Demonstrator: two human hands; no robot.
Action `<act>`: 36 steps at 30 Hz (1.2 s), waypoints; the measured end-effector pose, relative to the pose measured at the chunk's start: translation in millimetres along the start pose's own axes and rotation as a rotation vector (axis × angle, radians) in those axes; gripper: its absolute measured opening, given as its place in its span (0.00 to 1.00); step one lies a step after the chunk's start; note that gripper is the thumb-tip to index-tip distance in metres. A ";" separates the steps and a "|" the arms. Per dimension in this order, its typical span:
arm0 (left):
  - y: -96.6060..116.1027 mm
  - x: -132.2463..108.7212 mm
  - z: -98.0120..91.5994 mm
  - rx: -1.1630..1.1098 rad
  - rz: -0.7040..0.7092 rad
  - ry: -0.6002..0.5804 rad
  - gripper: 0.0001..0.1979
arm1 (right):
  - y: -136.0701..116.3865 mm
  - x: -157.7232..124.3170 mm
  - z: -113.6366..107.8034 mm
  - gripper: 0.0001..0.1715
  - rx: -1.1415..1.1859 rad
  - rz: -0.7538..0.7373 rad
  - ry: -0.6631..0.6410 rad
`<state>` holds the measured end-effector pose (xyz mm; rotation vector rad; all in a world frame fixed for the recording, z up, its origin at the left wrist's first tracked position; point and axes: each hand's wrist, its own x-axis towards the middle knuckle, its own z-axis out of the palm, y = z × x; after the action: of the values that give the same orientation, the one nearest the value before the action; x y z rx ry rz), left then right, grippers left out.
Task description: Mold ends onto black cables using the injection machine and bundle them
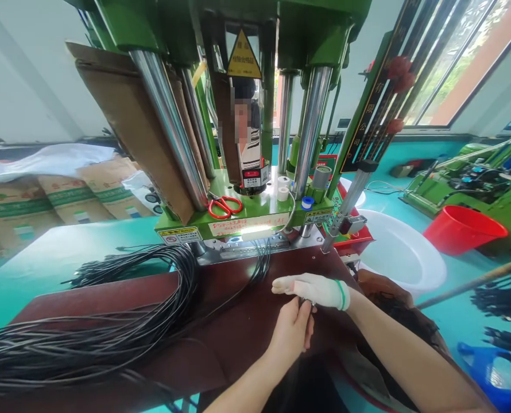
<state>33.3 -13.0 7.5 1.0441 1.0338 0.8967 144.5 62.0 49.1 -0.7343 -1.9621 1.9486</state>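
White-gloved right hand (313, 291) and bare left hand (289, 334) meet here, both clamped tight on a small metal piece (306, 302), with black cables (143, 321) looped just beside!

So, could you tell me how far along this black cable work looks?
The bunches of black cable at the right edge look done, though that is a judgement. In hand: the left hand grips a small metal piece beside the gloved right hand. Left: the large black cable bundle across the dark red board.
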 end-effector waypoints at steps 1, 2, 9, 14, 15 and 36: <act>0.5 1.6 -1.3 -0.026 -0.006 0.005 0.19 | 0.0 1.7 0.1 0.36 -0.041 -0.018 0.023; 1.7 3.0 -3.3 -0.057 -0.022 0.009 0.19 | 0.5 4.3 -1.1 0.36 -0.078 -0.051 0.053; 10.5 8.3 -33.0 -0.327 -0.031 0.257 0.21 | 20.3 55.6 -35.9 0.24 -1.000 0.103 0.559; 4.1 7.8 -44.7 -0.336 0.004 0.364 0.23 | 26.5 94.6 -38.0 0.24 -1.209 0.228 0.557; 2.7 7.5 -45.7 -0.331 0.002 0.373 0.23 | 25.6 97.5 -35.2 0.23 -1.234 0.266 0.553; -7.4 5.7 -11.7 -0.019 -0.039 0.127 0.18 | 52.5 -48.6 41.0 0.21 0.308 0.023 0.757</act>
<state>24.4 -6.8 -2.8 0.9579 1.1457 0.9483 171.3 -0.6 2.7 -1.1799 -1.1790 1.5833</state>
